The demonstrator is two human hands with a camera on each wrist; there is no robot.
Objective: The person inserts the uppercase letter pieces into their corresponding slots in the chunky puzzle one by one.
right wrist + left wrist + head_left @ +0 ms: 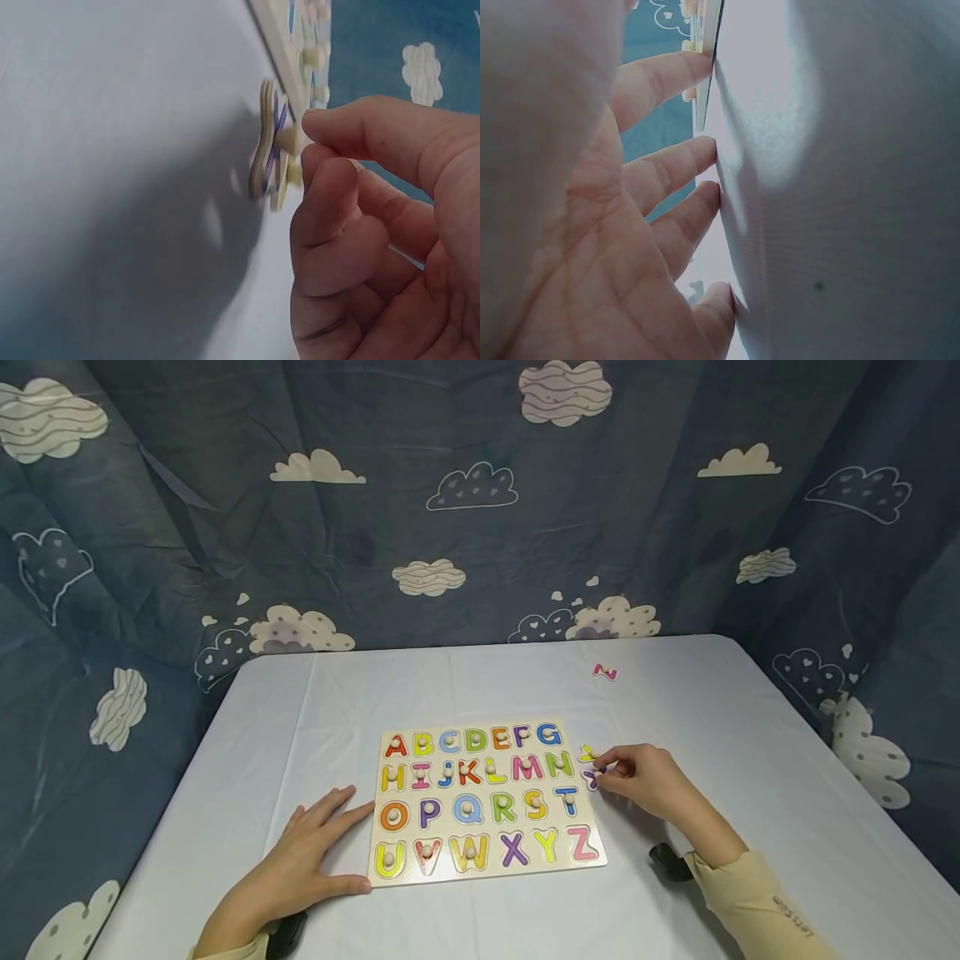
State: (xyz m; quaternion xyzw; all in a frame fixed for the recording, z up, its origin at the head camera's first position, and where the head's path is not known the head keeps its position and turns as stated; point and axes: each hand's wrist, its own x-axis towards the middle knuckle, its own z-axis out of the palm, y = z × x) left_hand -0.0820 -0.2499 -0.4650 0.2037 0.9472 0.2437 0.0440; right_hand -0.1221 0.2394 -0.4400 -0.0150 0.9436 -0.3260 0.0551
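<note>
A wooden alphabet puzzle board (487, 832) lies flat on the white table, most of its colored letters bearing round knobs. The X, Y and Z places in its bottom row show no knob. My left hand (303, 860) is spread at the board's left edge, fingers straight, with thumb and index finger at that edge. Just right of the board, my right hand (647, 781) pinches the knob of a purple letter X piece (271, 154) between thumb and index finger. Close beside it lies a yellow letter Y piece (587, 753), partly behind the X in the right wrist view.
A pink letter Z piece (604, 672) lies near the table's far edge, well behind the right hand. The white tablecloth (337, 710) reaches back to a dark blue curtain (375, 535) with a cloud print. A black wrist device (670, 862) sits under the right wrist.
</note>
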